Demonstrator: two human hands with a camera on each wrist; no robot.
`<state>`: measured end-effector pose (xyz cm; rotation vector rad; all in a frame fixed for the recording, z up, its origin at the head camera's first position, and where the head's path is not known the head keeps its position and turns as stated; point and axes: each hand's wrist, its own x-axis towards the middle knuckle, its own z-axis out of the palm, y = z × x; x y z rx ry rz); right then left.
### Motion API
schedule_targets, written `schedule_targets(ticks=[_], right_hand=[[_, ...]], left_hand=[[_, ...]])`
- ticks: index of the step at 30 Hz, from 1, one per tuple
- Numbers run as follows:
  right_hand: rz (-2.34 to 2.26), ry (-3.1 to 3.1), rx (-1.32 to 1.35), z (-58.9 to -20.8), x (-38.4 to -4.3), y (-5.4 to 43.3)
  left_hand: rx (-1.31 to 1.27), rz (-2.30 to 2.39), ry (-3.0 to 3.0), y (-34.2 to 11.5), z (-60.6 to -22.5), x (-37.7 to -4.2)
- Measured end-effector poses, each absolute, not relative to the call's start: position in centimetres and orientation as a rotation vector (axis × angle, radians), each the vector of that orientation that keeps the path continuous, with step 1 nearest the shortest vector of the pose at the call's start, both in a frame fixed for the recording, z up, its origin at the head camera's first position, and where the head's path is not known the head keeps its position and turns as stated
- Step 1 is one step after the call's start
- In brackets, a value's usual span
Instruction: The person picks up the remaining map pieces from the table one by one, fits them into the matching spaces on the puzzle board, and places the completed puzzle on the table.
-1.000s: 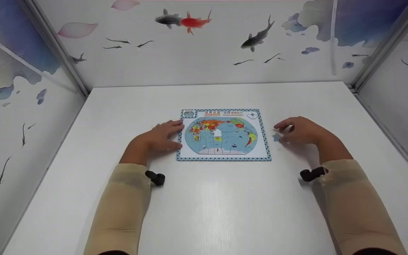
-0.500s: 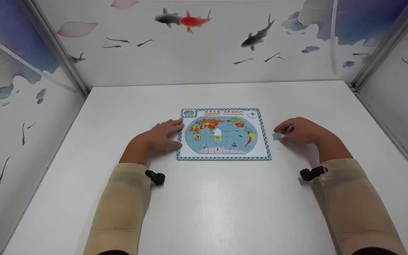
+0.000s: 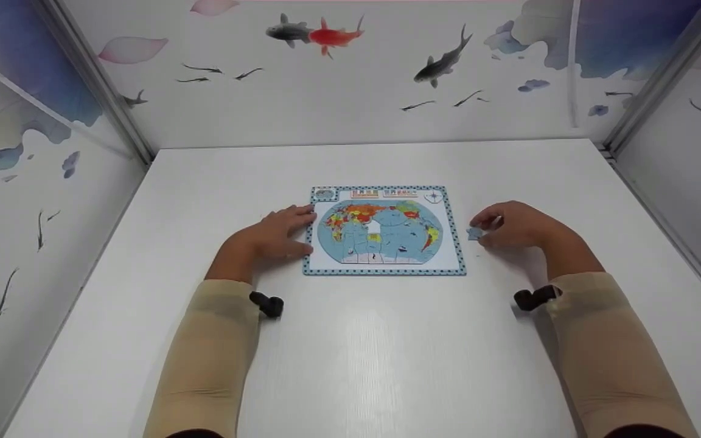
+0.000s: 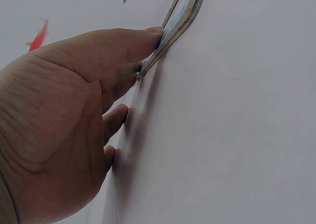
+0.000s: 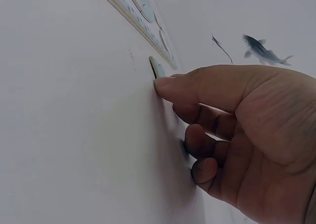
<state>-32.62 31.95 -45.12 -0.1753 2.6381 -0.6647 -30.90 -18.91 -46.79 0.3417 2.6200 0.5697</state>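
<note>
A world map jigsaw puzzle (image 3: pixel 332 260) lies flat on the table, with a white gap in the middle of its map. My left hand (image 3: pixel 279 234) rests at its left edge, fingers extended; in the left wrist view the thumb (image 4: pixel 145 42) lies on the board's rim. Just right of the board, my right hand (image 3: pixel 518 225) pinches a small light-blue puzzle piece (image 3: pixel 474 233) between thumb and fingers. The right wrist view shows that piece (image 5: pixel 156 66) tilted at the thumb tip, close over the table, with the other fingers curled beneath the palm.
The white table (image 3: pixel 362 340) is bounded by a back wall (image 3: pixel 362 115) printed with fish and by side panels. A black wrist camera (image 3: pixel 268 305) sits inside the left sleeve, another black camera (image 3: pixel 536 298) inside the right.
My right thumb has drawn slightly closer to the puzzle piece, which has shifted a little between thumb and fingers. My left hand and the board stay put.
</note>
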Motion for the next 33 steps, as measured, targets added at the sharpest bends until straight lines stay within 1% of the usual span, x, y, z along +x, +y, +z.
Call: schedule_targets(ticks=[6,13,20,33], right_hand=[[-0.749,2.662,-0.167,-44.3,-32.8,31.1],[-0.814,2.680,-0.211,-43.0,-32.9,28.7],[-0.888,2.688,-0.246,-41.9,-33.0,25.1],[-0.939,2.668,-0.359,-42.0,-33.1,17.5]], left_hand=[[0.347,0.582,2.619,-18.8,-46.6,-30.9],[0.355,0.585,2.622,-18.8,-46.6,-30.9],[0.293,0.589,2.623,-18.7,-46.6,-30.9],[0.237,0.600,2.609,-18.4,-46.5,-30.5]])
